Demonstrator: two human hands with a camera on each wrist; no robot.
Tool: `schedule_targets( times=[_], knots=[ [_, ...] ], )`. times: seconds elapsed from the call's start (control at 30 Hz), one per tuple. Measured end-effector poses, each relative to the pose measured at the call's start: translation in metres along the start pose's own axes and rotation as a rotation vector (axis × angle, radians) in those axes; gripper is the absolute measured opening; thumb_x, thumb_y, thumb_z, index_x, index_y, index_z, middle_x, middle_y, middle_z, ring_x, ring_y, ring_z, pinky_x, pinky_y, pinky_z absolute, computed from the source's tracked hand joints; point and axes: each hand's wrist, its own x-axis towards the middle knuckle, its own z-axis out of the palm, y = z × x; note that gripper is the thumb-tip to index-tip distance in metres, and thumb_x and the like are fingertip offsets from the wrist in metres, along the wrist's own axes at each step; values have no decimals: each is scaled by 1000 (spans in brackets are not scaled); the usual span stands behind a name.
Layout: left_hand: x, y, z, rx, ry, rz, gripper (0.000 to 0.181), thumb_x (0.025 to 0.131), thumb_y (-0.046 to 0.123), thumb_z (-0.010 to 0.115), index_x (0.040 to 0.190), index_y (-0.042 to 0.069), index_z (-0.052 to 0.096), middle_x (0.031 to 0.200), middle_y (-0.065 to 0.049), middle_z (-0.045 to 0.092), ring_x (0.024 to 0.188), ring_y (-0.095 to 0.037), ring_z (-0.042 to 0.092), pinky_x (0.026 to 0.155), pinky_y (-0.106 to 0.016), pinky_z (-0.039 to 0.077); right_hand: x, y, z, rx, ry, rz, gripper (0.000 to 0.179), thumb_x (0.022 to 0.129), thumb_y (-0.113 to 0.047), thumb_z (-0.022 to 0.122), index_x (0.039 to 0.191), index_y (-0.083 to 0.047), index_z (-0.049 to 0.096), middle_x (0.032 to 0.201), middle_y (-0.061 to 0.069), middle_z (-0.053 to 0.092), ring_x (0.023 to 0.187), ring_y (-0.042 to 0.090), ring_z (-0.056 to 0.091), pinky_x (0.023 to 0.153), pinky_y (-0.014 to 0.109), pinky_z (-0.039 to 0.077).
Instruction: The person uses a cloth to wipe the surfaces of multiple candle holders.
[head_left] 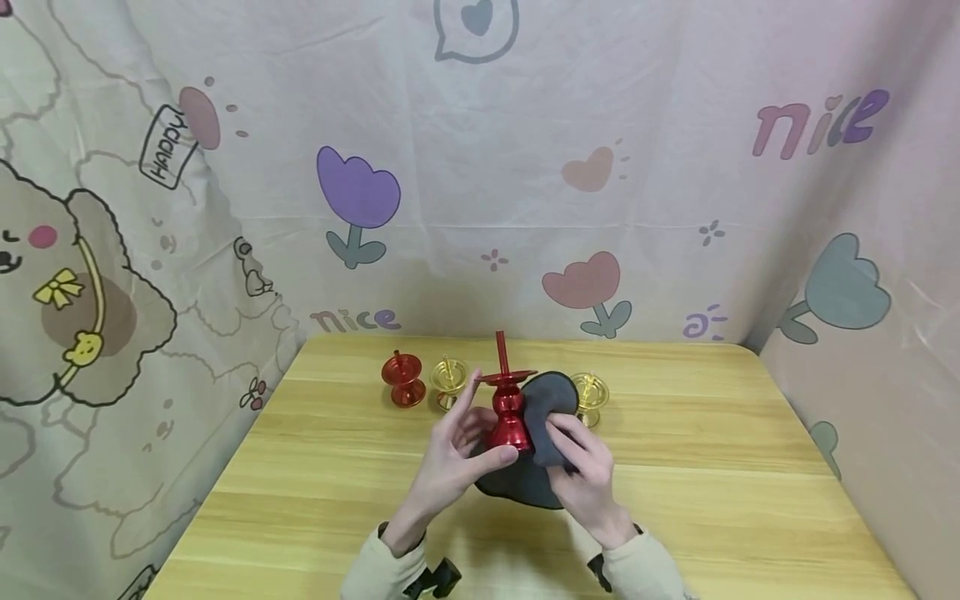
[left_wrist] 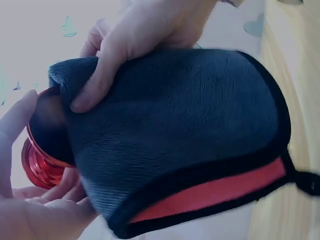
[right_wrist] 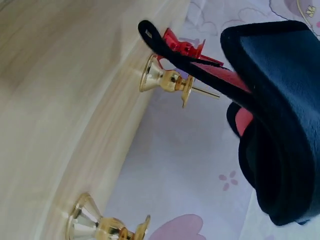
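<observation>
My left hand (head_left: pixel 448 460) grips a red metallic candlestick (head_left: pixel 509 427) by its lower body, thumb near the flared base. The candlestick is upright, with a dish and a thin spike at its top. A dark grey cloth (head_left: pixel 550 406) with black edging lies against its right side. My right hand (head_left: pixel 587 473) pinches that cloth, its fingers on the fold. In the left wrist view, the cloth (left_wrist: pixel 180 110) covers part of the candlestick's round base (left_wrist: pixel 47 125). Pink backing and a hanging loop show on the cloth (right_wrist: pixel 285 90) in the right wrist view; my right hand is out of sight there.
Behind my hands, a smaller red candlestick (head_left: pixel 405 383) and a gold one (head_left: pixel 449 379) stand at the table's back left. Another gold candlestick (head_left: pixel 591 393) stands just beyond the cloth on the right. A printed curtain (head_left: pixel 480 150) hangs behind the wooden table (head_left: pixel 712 467).
</observation>
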Motion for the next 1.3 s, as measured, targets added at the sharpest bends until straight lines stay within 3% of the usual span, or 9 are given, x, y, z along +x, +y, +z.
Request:
schedule_targets(
  times=[0.2, 0.33, 0.53, 0.67, 0.83, 0.97, 1.1, 1.2, 1.3],
  knots=[
    [-1, -4, -1, -64, -42, -26, 95, 90, 13, 76, 163, 14, 14, 129, -31, 62, 119, -11, 64, 107, -19, 47, 0, -1, -1, 140, 15, 156, 26, 97, -10, 65, 99, 15, 72, 92, 28, 66, 105, 10, 67, 98, 16, 52],
    [-1, -4, 0, -19, -25, -44, 98, 88, 17, 79, 163, 19, 16, 135, -23, 59, 122, -17, 61, 107, -21, 48, 1, -1, -1, 69, -4, 89, 26, 98, -8, 61, 97, 15, 73, 91, 28, 67, 96, 18, 68, 97, 17, 53],
    [-1, -4, -3, -2, -1, -21, 95, 85, 13, 81, 161, 20, 25, 118, -20, 64, 108, -14, 65, 99, -25, 54, 3, -1, -2, -25, -13, -95, 23, 96, -3, 59, 89, 13, 73, 89, 27, 66, 83, 31, 65, 92, 26, 55],
    [-2, -4, -5, -56, -45, 34, 93, 88, 6, 77, 162, 15, 21, 116, -23, 64, 108, -11, 66, 99, -27, 55, 3, -2, -1, 51, 19, -18, 23, 96, -4, 59, 92, 16, 72, 89, 28, 65, 93, 22, 67, 96, 20, 54],
    [-3, -4, -4, -65, -73, 40, 92, 91, 7, 73, 163, 15, 16, 129, -29, 61, 119, -10, 64, 106, -23, 50, 2, -2, -1, 132, 29, 117, 25, 97, -7, 62, 98, 16, 72, 92, 28, 65, 104, 11, 67, 98, 16, 52],
    [-2, -2, -2, -45, -54, -4, 96, 88, 14, 78, 162, 22, 19, 136, -25, 59, 120, -13, 62, 106, -23, 50, 3, -3, -1, 56, -11, 19, 23, 97, -5, 60, 95, 14, 73, 91, 27, 67, 94, 22, 69, 98, 19, 53],
    [-1, -3, -4, -42, -57, -6, 96, 84, 13, 82, 160, 24, 25, 126, -15, 63, 110, -14, 64, 100, -25, 54, 3, -3, -1, 32, -27, -98, 21, 95, -2, 59, 90, 12, 73, 91, 26, 67, 87, 30, 66, 99, 24, 54],
    [-1, -5, -9, -90, -100, 32, 94, 85, 9, 80, 160, 18, 26, 122, -6, 65, 109, -12, 65, 99, -25, 55, 2, -2, 0, 80, -10, -79, 20, 95, -2, 60, 91, 13, 73, 92, 26, 66, 91, 26, 66, 100, 23, 53],
    [-2, -6, -10, -136, -129, 58, 92, 86, 7, 79, 161, 14, 25, 123, 1, 67, 113, -10, 65, 101, -26, 54, 1, -2, 0, 139, 12, 6, 20, 95, -2, 61, 96, 14, 73, 93, 26, 66, 97, 20, 67, 100, 20, 53]
  ],
)
